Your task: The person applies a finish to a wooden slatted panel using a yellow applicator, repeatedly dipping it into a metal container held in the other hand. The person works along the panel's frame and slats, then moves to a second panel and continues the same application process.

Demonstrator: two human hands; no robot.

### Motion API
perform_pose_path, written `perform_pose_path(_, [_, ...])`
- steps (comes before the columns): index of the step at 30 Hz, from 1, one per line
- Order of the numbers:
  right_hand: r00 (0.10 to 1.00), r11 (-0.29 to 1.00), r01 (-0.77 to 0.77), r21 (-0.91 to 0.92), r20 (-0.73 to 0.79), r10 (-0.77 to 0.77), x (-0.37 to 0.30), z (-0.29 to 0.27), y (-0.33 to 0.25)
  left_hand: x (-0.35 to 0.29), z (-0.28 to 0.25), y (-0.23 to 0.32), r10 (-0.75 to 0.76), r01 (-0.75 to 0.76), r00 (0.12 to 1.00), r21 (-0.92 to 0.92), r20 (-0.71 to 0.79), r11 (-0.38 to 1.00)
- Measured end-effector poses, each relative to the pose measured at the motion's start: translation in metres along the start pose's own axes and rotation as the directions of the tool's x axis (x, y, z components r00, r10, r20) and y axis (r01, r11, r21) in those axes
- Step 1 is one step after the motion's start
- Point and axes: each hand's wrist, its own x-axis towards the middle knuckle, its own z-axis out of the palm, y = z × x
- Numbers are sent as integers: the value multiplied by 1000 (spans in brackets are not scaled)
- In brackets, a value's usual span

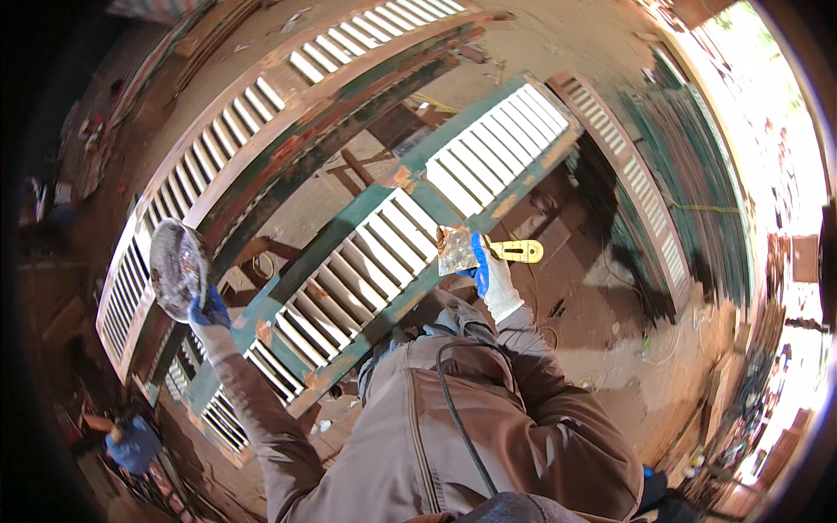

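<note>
The gloved left hand (209,310) has its fingers closed on the near edge of a shallow grey bowl (177,268). The gloved right hand (493,277) wraps its fingers around a yellow-handled scraper (520,251), blade over a green louvred panel (375,247); contact is hard to judge. 1 brown louvred panel (222,138) lies to the left.

Bowl (177,270) left, scraper (457,253) perhaps on shutter (429,200)

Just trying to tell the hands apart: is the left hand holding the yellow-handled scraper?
No, the right hand holds the scraper, while the left hand holds a rounded grey object.
</note>
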Motion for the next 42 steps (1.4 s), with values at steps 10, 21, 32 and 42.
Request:
perform_pose_path(10, [992, 984, 88, 156, -105, -72, -62, -55, 18, 148, 58, -16, 9, -9, 1000, -18, 27, 1000])
perform_pose_path(21, [998, 961, -34, 274, 65, 16, -56, -56, 41, -150, 13, -135, 140, -435, 878, 885, 458, -167])
perform_pose_path(32, [730, 914, 3, -406, 626, 275, 95, 56, 26, -327, -63, -151, 315, 674, 448, 548, -836, 496])
perform_pose_path(42, [214, 545, 523, -655, 720, 660, 194, 280, 57, -300, -12, -233, -594, 432, 505, -412, -626, 802])
